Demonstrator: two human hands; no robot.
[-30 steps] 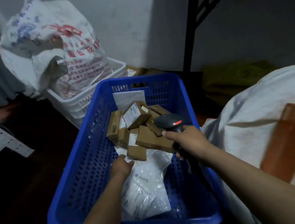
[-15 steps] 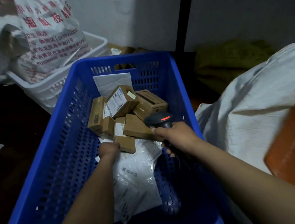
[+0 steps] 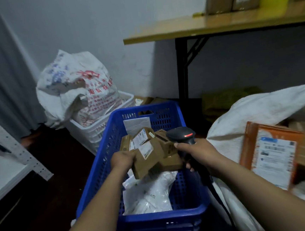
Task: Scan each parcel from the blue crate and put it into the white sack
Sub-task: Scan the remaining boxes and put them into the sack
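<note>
Gripping one end of a small brown cardboard parcel (image 3: 145, 162), the left hand (image 3: 123, 159) has its fingers curled round the box and holds it above the blue crate (image 3: 101, 167), over the heap inside. The parcel is a plain, flat-sided carton, tilted with its far end higher, and it carries a white printed label on its upper face; the print is too blurred to read. The right hand (image 3: 197, 151) is closed round the handle of a black scanner (image 3: 182, 135), whose head shows a red light on top and sits just beside the parcel's far end.

In the crate, more small brown cartons (image 3: 142, 134) with white labels lie piled toward the back, a pale flat envelope (image 3: 136, 124) leans against the rear wall, and crumpled white plastic mailers (image 3: 151, 192) fill the near part. The white sack (image 3: 258, 109) lies open to the right of the crate and holds an orange parcel (image 3: 269, 153) with a large white label. Behind the crate to the left, a printed bag (image 3: 77, 88) sits in a white basket (image 3: 94, 129), and a wooden table (image 3: 214, 25) stands against the wall.
</note>
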